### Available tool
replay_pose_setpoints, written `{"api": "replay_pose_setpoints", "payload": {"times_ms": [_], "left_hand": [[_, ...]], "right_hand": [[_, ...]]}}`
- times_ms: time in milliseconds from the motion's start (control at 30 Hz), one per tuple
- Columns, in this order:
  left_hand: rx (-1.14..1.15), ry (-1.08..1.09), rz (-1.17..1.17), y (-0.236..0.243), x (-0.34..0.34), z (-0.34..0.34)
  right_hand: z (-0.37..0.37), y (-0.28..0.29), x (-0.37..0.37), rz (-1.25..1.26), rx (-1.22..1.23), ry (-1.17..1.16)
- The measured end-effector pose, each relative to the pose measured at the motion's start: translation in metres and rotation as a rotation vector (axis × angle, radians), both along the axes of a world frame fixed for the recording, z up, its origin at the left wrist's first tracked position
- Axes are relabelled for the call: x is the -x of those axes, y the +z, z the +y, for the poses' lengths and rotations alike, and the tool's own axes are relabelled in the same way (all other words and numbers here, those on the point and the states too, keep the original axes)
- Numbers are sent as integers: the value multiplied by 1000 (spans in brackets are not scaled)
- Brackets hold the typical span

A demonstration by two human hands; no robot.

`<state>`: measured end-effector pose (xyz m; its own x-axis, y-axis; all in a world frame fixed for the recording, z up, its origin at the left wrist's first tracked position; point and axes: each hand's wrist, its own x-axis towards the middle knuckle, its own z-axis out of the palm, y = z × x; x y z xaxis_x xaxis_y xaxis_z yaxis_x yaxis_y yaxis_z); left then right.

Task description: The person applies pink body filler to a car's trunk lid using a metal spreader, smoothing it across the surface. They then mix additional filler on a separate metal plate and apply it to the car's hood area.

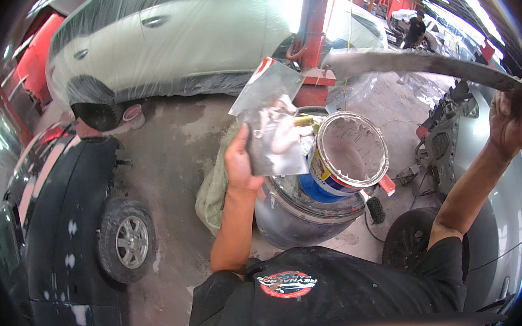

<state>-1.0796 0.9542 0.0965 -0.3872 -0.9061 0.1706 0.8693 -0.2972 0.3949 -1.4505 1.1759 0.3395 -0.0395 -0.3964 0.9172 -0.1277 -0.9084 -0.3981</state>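
My left hand point(242, 167) is closed on the edge of a flat mixing plate point(262, 155), held tilted over a drum. Pale, smeared filler paste point(283, 128) lies on the plate, with a yellowish handle point(304, 120) showing beside it. Just right of the plate, an open paint can point(341, 184) stands on the drum lid, its inside and rim coated with pinkish-grey paste. My right hand point(509, 121) is raised far to the right, fingers curled against the end of a long, curved grey strip point(423, 62). Whatever lies inside those fingers is hidden.
The drum point(289, 221) stands before me, a cloth sack point(215, 196) at its left. A black brush point(375, 209) is at its right. Dark car with a wheel point(128, 242) at left; plastic-covered car point(192, 46) beyond; silver car point(500, 207) at right. A red post point(316, 44) rises behind.
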Motion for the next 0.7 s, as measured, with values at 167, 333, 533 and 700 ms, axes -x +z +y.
{"api": "replay_pose_setpoints", "payload": {"times_ms": [167, 333, 533, 700], "left_hand": [[107, -355, 627, -36, -31, -41], [17, -262, 569, -66, -54, -26], [512, -385, 649, -40, -81, 4], [327, 9, -148, -24, -110, 29]], "right_hand": [[27, -36, 36, -56, -98, -51], [-25, -121, 3, 40, -594, -709], [-53, -159, -18, 265, -703, -1167], [-23, -162, -118, -356, -266, -343]]}}
